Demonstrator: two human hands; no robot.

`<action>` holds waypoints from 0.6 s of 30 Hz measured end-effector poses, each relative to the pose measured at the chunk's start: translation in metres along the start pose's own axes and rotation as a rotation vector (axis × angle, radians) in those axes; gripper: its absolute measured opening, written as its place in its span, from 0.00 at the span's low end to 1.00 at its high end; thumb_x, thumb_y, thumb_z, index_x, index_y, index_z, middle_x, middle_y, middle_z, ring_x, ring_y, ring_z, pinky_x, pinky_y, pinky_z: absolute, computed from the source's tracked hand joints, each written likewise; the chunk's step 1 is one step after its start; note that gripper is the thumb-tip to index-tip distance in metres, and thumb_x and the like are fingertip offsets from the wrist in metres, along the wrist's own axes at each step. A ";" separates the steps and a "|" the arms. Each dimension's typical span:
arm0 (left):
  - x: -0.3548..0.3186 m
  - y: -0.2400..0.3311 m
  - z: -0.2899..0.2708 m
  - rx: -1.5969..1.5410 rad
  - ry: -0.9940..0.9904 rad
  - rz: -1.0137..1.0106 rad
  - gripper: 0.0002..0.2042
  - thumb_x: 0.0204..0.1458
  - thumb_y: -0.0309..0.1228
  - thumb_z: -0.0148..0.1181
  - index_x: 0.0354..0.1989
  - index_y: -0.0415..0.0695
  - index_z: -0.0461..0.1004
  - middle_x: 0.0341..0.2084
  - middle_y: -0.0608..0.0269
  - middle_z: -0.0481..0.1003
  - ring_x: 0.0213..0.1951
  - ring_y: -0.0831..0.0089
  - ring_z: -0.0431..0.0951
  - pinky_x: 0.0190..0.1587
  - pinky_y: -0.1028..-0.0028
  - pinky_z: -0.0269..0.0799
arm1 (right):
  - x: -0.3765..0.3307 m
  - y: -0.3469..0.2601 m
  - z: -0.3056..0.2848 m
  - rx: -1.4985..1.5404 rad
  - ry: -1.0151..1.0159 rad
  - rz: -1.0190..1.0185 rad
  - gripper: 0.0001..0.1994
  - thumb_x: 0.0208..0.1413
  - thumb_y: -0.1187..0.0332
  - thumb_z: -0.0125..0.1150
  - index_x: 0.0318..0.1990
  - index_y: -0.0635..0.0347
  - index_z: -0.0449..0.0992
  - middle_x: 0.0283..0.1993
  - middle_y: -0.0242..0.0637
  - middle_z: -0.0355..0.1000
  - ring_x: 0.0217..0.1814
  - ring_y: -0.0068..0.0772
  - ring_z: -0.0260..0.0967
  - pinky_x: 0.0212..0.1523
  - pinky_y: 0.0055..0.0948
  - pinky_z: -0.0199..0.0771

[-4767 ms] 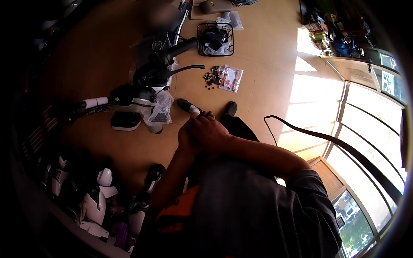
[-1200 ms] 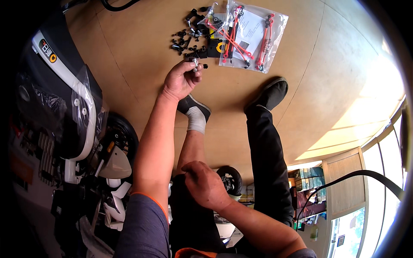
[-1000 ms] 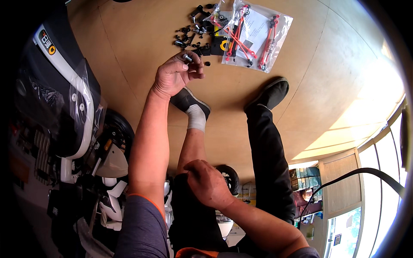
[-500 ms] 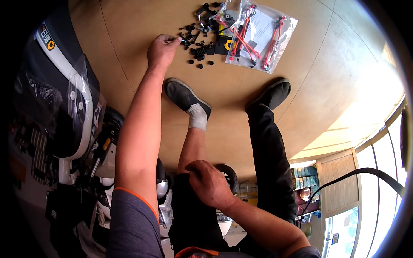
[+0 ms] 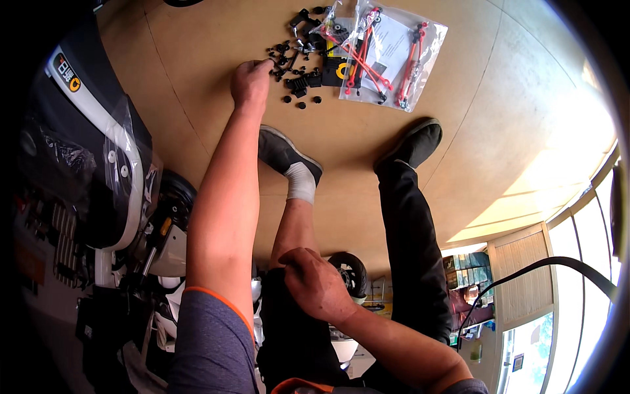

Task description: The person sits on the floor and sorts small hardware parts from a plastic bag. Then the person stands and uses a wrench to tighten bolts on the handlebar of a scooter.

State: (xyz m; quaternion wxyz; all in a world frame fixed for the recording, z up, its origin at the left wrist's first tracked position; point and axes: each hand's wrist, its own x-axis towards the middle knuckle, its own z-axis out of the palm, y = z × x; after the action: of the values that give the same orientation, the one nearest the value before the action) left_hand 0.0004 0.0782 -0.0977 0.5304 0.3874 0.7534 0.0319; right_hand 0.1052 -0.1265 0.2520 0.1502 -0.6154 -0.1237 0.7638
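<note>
My left hand (image 5: 251, 82) reaches down to the floor with its fingers pinched together at the left edge of a spread of small black hardware (image 5: 282, 55). Whatever sits between those fingertips is hidden. Just right of the spread lies a clear plastic bag (image 5: 430, 56) holding red rods with dark ends (image 5: 364, 56) and a printed white sheet. A black and yellow piece (image 5: 333, 72) shows by the bag's left side. My right hand (image 5: 316, 285) rests curled on my left leg near the knee, with nothing seen in it.
Both my feet, in a left shoe (image 5: 279, 148) and a right shoe (image 5: 421, 141), stand on the tan floor below the parts. At left is a white and black scooter-like vehicle (image 5: 134, 177) partly wrapped in plastic. A wooden door (image 5: 523, 279) and stocked shelves are at lower right.
My left hand stays by the small parts while its forearm shifts slightly right in view. A glint at its fingertips no longer shows. The right hand keeps its place on the leg.
</note>
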 end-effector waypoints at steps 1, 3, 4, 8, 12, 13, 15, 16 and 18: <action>0.000 0.001 -0.006 -0.211 -0.031 -0.109 0.07 0.55 0.32 0.63 0.33 0.41 0.78 0.28 0.62 0.78 0.30 0.69 0.75 0.37 0.68 0.72 | 0.000 -0.001 -0.001 0.001 0.001 0.006 0.12 0.61 0.71 0.56 0.50 0.62 0.76 0.50 0.49 0.76 0.54 0.53 0.74 0.56 0.44 0.74; -0.018 0.013 -0.006 -0.718 -0.136 -0.268 0.02 0.53 0.27 0.56 0.33 0.44 0.71 0.26 0.64 0.71 0.28 0.71 0.68 0.32 0.71 0.67 | -0.001 0.001 -0.003 0.013 0.015 0.003 0.12 0.61 0.71 0.56 0.50 0.62 0.76 0.50 0.48 0.76 0.54 0.53 0.74 0.56 0.44 0.74; -0.029 0.025 -0.007 -0.778 -0.218 -0.285 0.02 0.52 0.27 0.56 0.33 0.44 0.71 0.26 0.63 0.70 0.28 0.71 0.67 0.32 0.71 0.67 | -0.001 0.002 -0.003 0.020 0.021 0.001 0.12 0.61 0.71 0.56 0.50 0.62 0.76 0.50 0.48 0.76 0.54 0.53 0.74 0.56 0.44 0.74; -0.016 0.041 -0.015 -0.749 -0.508 -0.227 0.06 0.54 0.30 0.58 0.36 0.42 0.74 0.27 0.64 0.72 0.28 0.70 0.68 0.32 0.73 0.67 | -0.003 0.003 -0.001 0.039 0.003 -0.005 0.12 0.61 0.71 0.56 0.51 0.61 0.76 0.50 0.48 0.76 0.54 0.53 0.74 0.57 0.44 0.73; -0.004 0.063 0.021 0.061 -0.086 0.178 0.17 0.54 0.44 0.67 0.41 0.42 0.84 0.29 0.64 0.80 0.28 0.65 0.77 0.34 0.72 0.72 | -0.004 0.005 -0.002 0.032 -0.014 0.001 0.12 0.61 0.71 0.56 0.51 0.61 0.76 0.50 0.48 0.75 0.55 0.53 0.74 0.58 0.44 0.73; -0.002 0.065 0.025 0.249 -0.057 0.224 0.17 0.54 0.45 0.68 0.41 0.43 0.85 0.30 0.62 0.81 0.30 0.64 0.79 0.36 0.71 0.74 | -0.004 0.005 -0.003 0.032 -0.019 -0.002 0.12 0.61 0.71 0.56 0.51 0.61 0.75 0.50 0.48 0.75 0.55 0.54 0.74 0.58 0.44 0.73; 0.002 0.073 0.038 0.621 0.004 0.317 0.18 0.52 0.47 0.70 0.40 0.44 0.86 0.32 0.58 0.84 0.34 0.62 0.83 0.40 0.68 0.76 | -0.006 0.002 -0.003 0.035 -0.021 0.020 0.12 0.61 0.71 0.56 0.51 0.60 0.75 0.50 0.48 0.75 0.56 0.54 0.74 0.58 0.44 0.73; 0.003 0.077 0.044 0.682 0.047 0.289 0.19 0.52 0.49 0.70 0.40 0.45 0.86 0.34 0.55 0.85 0.39 0.61 0.85 0.46 0.66 0.77 | -0.006 0.001 -0.003 0.036 -0.021 0.030 0.12 0.61 0.71 0.56 0.51 0.60 0.75 0.50 0.48 0.75 0.56 0.54 0.74 0.58 0.45 0.73; 0.006 0.081 0.051 0.690 0.058 0.292 0.19 0.52 0.48 0.70 0.40 0.45 0.86 0.34 0.56 0.85 0.39 0.60 0.85 0.45 0.66 0.78 | -0.007 0.002 -0.004 0.043 -0.022 0.024 0.12 0.61 0.71 0.55 0.51 0.59 0.75 0.50 0.48 0.75 0.56 0.54 0.73 0.58 0.45 0.73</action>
State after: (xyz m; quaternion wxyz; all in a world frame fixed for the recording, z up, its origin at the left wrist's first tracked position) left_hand 0.0859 0.1196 -0.0874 0.3369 0.6458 0.6713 -0.1376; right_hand 0.1104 -0.1309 0.2566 0.1529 -0.6049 -0.1017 0.7749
